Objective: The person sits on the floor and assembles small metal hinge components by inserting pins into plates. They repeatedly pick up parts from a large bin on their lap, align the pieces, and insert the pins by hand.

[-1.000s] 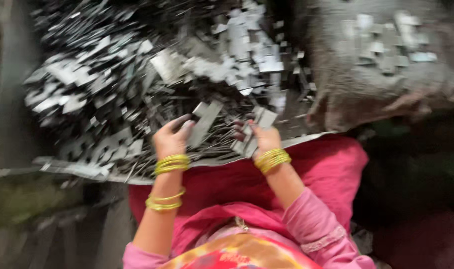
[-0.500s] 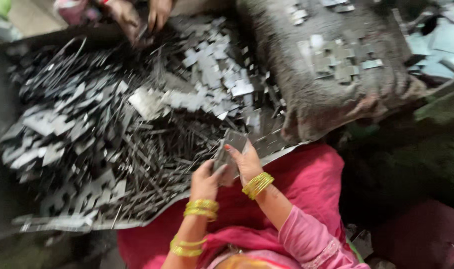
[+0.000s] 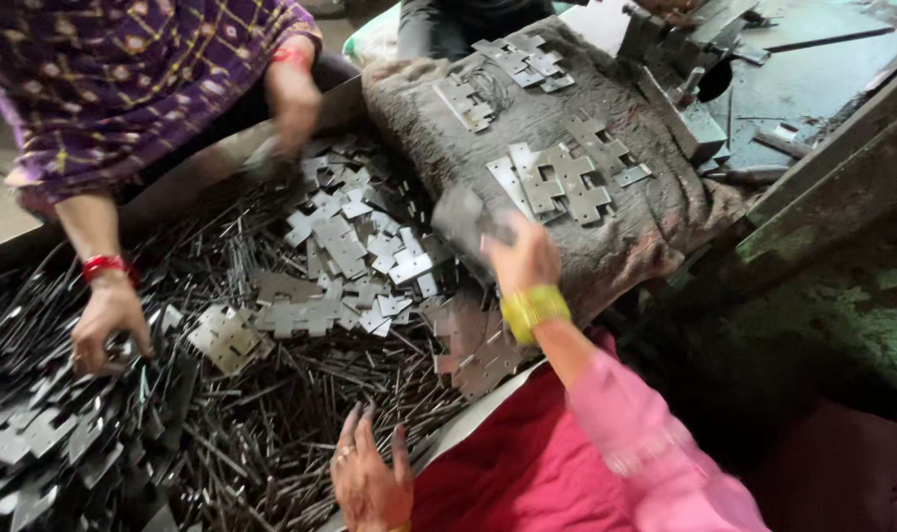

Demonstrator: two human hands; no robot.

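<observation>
The right hand (image 3: 523, 258) is gripping one blurred metal plate (image 3: 465, 219) over the sack (image 3: 655, 212); the left hand (image 3: 369, 478) is lying spread, empty, on countless pins (image 3: 271, 433).

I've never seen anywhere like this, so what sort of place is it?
Probably a small metalworking workshop. A heap of flat hinge plates and thin metal pins covers the work surface, more plates lie on a grimy sack, and the right hand lifts one plate while a co-worker's hand sorts nearby.
</observation>
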